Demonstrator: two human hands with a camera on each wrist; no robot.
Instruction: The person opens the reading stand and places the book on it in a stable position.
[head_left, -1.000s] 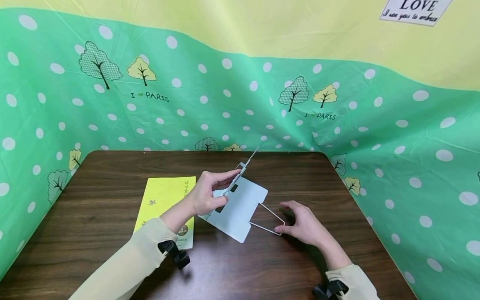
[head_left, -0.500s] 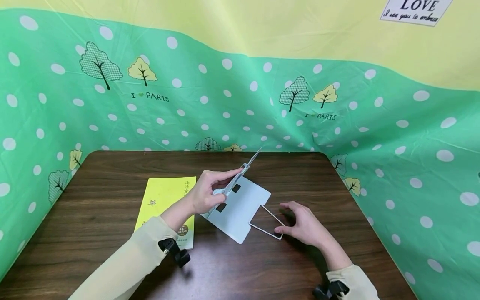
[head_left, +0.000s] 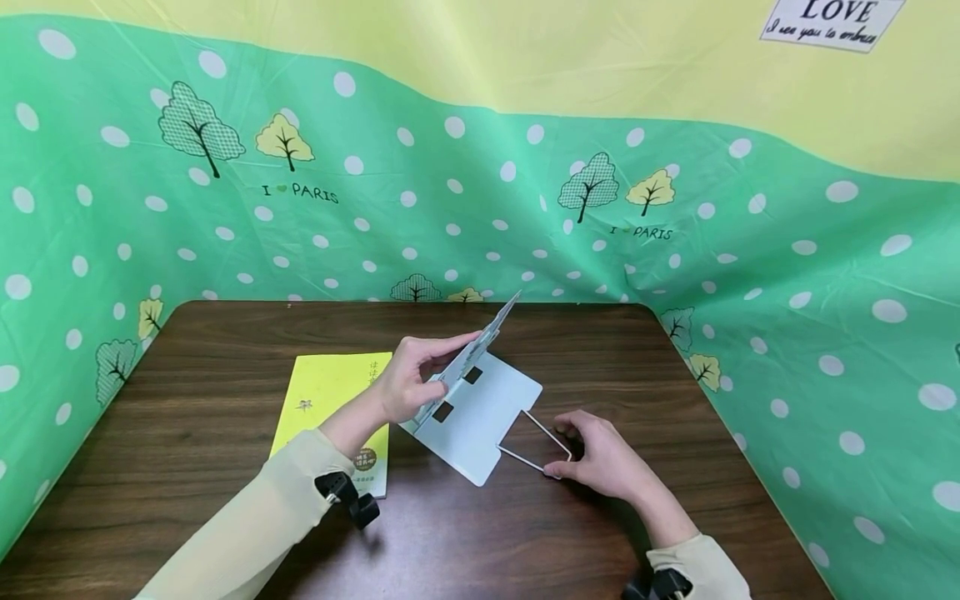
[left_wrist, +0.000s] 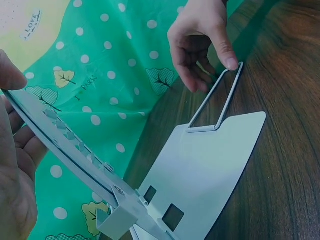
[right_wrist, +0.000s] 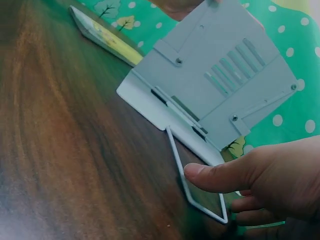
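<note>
A pale blue-grey metal book stand [head_left: 480, 417] rests on the table with its flat plate down and its slotted panel [right_wrist: 235, 65] tilted up. My left hand [head_left: 408, 379] grips that raised panel, thumb on one side and fingers on the other. From the plate's right edge juts a thin wire loop [left_wrist: 227, 100]. My right hand [head_left: 603, 454] has its curled fingers and thumb at the loop's outer end; the thumb touches the wire in the left wrist view. In the right wrist view the thumb [right_wrist: 210, 175] overlaps the loop, and the other fingers are partly hidden.
A yellow book [head_left: 330, 400] lies on the table to the left, partly behind my left forearm. The dark wooden table [head_left: 510, 550] meets a green and yellow printed cloth [head_left: 480, 183] at the back and sides.
My right hand has shifted slightly, its fingers drawing in at the wire loop. The loop's end dipped, then rose a little. My left hand moved slightly left, still on the panel.
</note>
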